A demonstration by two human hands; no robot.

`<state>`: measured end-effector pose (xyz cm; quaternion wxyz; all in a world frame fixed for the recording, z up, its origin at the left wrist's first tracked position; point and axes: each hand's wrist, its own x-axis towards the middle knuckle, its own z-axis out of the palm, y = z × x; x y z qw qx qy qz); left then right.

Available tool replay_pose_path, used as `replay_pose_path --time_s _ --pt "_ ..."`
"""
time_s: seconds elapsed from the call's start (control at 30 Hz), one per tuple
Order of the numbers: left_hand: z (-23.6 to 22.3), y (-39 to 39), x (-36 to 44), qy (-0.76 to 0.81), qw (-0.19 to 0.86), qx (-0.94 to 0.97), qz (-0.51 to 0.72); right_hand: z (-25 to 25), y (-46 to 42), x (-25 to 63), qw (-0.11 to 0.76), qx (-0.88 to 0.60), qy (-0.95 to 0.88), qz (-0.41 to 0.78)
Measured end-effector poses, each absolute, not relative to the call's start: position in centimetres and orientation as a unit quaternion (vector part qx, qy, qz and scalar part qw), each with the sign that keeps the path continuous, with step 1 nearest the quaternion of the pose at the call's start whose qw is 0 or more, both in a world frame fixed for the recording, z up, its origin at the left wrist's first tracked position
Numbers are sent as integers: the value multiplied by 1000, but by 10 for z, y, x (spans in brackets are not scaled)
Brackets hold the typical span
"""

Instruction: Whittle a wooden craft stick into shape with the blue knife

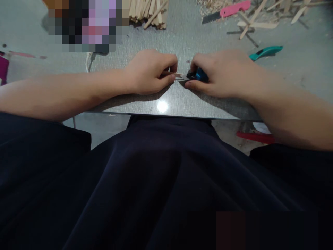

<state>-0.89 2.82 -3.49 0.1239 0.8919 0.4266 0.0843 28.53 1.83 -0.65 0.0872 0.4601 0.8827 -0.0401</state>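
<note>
Near the front edge of the table, my left hand (153, 73) pinches a thin wooden stick (178, 74) between thumb and fingers. Most of that stick is hidden inside the hand; its tip points to the right. My right hand (218, 71) is closed around a blue and black utility knife (201, 74), largely covered by the fingers. The knife's blade (184, 77) points left and meets the tip of the stick, or lies right beside it. Only a small gap separates the two hands.
A pile of wooden sticks (148, 12) lies at the back. Back right are wood shavings (212, 7), a pink-handled blade (235, 9) and crossed wooden pieces (251, 24). A teal-handled tool (267, 51) lies beyond my right hand. A white cable (88, 61) is at the left.
</note>
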Motion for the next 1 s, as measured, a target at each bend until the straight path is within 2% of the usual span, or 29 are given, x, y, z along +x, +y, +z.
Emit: replay_pose_path --time_s 0.2,0.4,1.0 --pt "-34 28 -10 427 122 893 77 -5 17 283 96 474 874 -50" --pt "-35 25 -11 430 122 891 83 -6 18 287 59 472 875 -92" --pt "-33 27 -8 427 124 893 72 -6 18 285 90 461 881 -63"
